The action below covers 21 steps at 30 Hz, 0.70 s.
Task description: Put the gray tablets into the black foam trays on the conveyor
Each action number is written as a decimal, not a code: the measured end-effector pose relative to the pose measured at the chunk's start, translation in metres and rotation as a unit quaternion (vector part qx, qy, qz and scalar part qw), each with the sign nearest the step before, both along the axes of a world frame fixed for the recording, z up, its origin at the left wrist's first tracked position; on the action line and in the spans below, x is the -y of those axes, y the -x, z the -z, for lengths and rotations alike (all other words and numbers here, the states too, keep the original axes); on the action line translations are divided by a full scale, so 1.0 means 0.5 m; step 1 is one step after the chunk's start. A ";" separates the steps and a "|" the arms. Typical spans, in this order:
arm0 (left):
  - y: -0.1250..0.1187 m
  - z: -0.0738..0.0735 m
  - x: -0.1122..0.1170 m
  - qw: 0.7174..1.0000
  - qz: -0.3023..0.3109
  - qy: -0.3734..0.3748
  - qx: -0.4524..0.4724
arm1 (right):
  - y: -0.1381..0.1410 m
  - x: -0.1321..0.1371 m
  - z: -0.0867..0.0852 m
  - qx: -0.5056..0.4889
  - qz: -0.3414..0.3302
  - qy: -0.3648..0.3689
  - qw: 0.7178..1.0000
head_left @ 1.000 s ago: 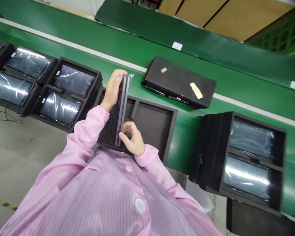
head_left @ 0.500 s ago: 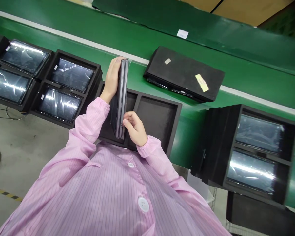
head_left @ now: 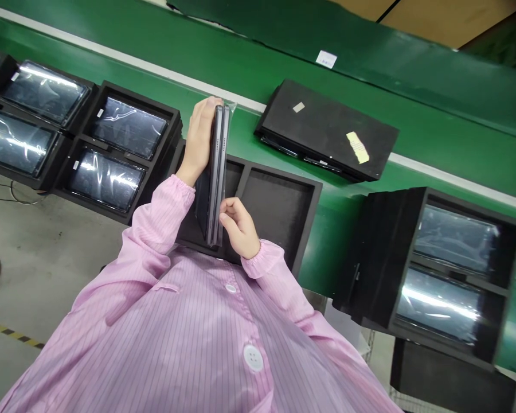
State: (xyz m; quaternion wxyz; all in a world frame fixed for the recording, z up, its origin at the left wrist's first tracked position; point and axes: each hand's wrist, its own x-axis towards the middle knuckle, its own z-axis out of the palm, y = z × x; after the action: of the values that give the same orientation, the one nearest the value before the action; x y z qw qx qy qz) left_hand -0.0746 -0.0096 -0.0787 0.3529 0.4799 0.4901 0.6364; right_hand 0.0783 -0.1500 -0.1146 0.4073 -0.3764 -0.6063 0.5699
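Tablet pair [head_left: 217, 172]: two thin slabs side by side, on edge over L half of black tray [head_left: 277, 203], green tabletop [head_left: 318, 246] beneath; can't tell if lower edge rests in tray.
L hand [head_left: 200, 137]: grasping pair at far end, laid along L face, fingers over top; prob. takes most of the wt.
R hand [head_left: 239, 229]: fingers curled, thumb + index at R face toward near end; can't tell if pinching or just touching.
On-edge hold: likely keeps R face reachable; clear film [head_left: 231, 107] pokes out at far corner.
Tray spot: right by pink smock [head_left: 206, 321], prob. for short reach.
Vs 1 s ago: pair slightly more upright in view; hands approx. same.
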 end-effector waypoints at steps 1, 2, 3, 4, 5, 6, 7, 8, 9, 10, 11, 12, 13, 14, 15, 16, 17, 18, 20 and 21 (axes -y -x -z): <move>0.000 -0.001 0.004 1.000 -0.002 -0.005 -0.002 | -0.001 0.003 0.000 0.000 -0.004 -0.003 1.000; -0.001 -0.003 0.008 1.000 -0.003 -0.010 -0.004 | -0.002 0.005 0.001 0.001 -0.008 -0.005 1.000; -0.001 -0.005 0.013 1.000 -0.005 -0.015 -0.006 | -0.002 0.008 0.001 0.004 -0.012 -0.008 1.000; -0.002 -0.008 0.018 1.000 -0.005 -0.020 -0.009 | -0.003 0.010 0.002 0.008 -0.018 -0.011 1.000; -0.003 -0.011 0.024 1.000 -0.005 -0.025 -0.012 | -0.004 0.012 0.002 0.014 -0.023 -0.016 1.000; -0.004 -0.015 0.031 0.999 -0.006 -0.030 -0.017 | -0.004 0.014 0.002 0.021 -0.025 -0.022 0.999; -0.005 -0.020 0.038 0.999 -0.007 -0.035 -0.024 | -0.004 0.015 0.002 0.026 -0.024 -0.031 0.999; -0.006 -0.025 0.047 0.999 -0.008 -0.038 -0.032 | -0.003 0.017 0.001 0.032 -0.020 -0.042 0.998; -0.008 -0.030 0.057 0.998 -0.008 -0.041 -0.043 | -0.002 0.018 0.000 0.042 -0.015 -0.054 0.998; -0.010 -0.034 0.069 0.997 -0.008 -0.046 -0.055 | 0.000 0.020 -0.002 0.060 -0.010 -0.065 0.996; -0.012 -0.037 0.081 0.996 -0.007 -0.057 -0.068 | 0.004 0.023 -0.004 0.085 -0.007 -0.075 0.994; -0.013 -0.037 0.094 0.994 -0.005 -0.074 -0.081 | 0.008 0.028 -0.006 0.117 -0.004 -0.085 0.989; -0.013 -0.034 0.106 0.992 -0.010 -0.092 -0.088 | 0.012 0.033 -0.008 0.151 -0.003 -0.097 0.984; -0.012 -0.028 0.118 0.991 -0.026 -0.107 -0.082 | 0.018 0.041 -0.010 0.181 -0.002 -0.111 0.977; -0.010 -0.019 0.127 0.991 -0.049 -0.109 -0.058 | 0.023 0.049 -0.011 0.206 0.000 -0.129 0.970; -0.007 -0.007 0.133 0.994 -0.068 -0.087 -0.017 | 0.028 0.058 -0.012 0.224 0.001 -0.150 0.963; -0.003 0.006 0.138 0.995 -0.081 -0.043 0.033 | 0.032 0.067 -0.011 0.237 0.000 -0.170 0.956; 0.001 0.017 0.140 0.993 -0.081 0.016 0.085 | 0.035 0.075 -0.010 0.248 -0.005 -0.189 0.950; 0.009 0.030 0.139 0.979 -0.044 0.122 0.156 | 0.040 0.087 -0.006 0.259 -0.020 -0.215 0.942; 0.012 0.030 0.137 0.974 -0.020 0.149 0.169 | 0.041 0.090 -0.003 0.259 -0.021 -0.225 0.939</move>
State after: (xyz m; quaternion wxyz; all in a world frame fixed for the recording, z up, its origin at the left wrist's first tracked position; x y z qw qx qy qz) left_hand -0.0805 -0.0781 -0.0938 0.4851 0.2974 0.5227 0.6348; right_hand 0.0578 -0.1949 -0.1131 0.2980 -0.3966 -0.8111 0.3100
